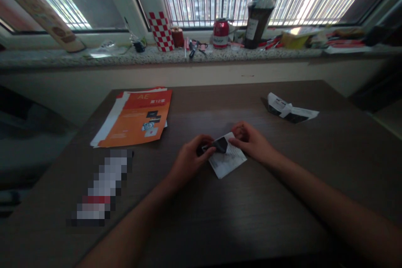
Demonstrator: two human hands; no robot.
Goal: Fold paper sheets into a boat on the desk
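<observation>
A small folded sheet of printed paper (226, 165), white with a dark patch near its upper edge, is held low over the middle of the brown table. My left hand (191, 157) pinches its left corner between thumb and fingers. At the upper right edge, my right hand (251, 140) grips the same paper, thumb on top and fingers curled behind. Farther back to the right lies another folded paper piece (290, 110), black and white, with a band across its middle.
Orange booklets (135, 119) lie at the table's (201, 226) back left, with a pixelated, blurred-out object (103, 188) nearer me. Along the windowsill (119, 59) stand a checkered white bottle (161, 29), a red can (221, 33), a dark drink cup (256, 25) and assorted clutter.
</observation>
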